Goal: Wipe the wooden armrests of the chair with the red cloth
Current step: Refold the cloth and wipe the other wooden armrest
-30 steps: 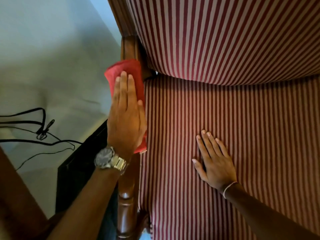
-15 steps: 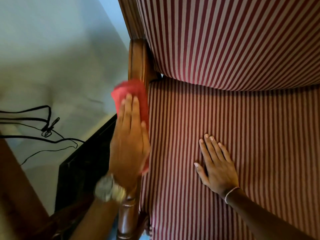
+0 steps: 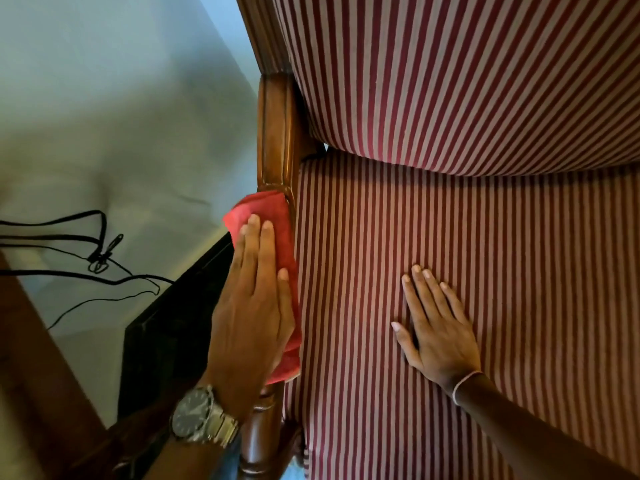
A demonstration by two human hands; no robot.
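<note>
The chair's left wooden armrest (image 3: 277, 133) runs from the striped backrest down toward me. My left hand (image 3: 252, 306), with a steel watch on its wrist, lies flat on the red cloth (image 3: 277, 216) and presses it onto the middle of the armrest. The cloth's far edge shows beyond my fingertips, and its near corner hangs out below my palm. My right hand (image 3: 436, 327) rests flat on the striped seat cushion (image 3: 519, 289), fingers spread, holding nothing. The other armrest is out of view.
A black flat object (image 3: 173, 323) leans close against the armrest's outer left side. Black cables (image 3: 97, 261) trail over the pale floor at far left. The striped backrest (image 3: 450, 71) fills the top right. A turned wooden post (image 3: 256, 441) stands under the armrest's near end.
My left hand has slid the red cloth along the armrest toward me, away from the backrest, baring more wood at the far end. My right hand has stayed on the seat.
</note>
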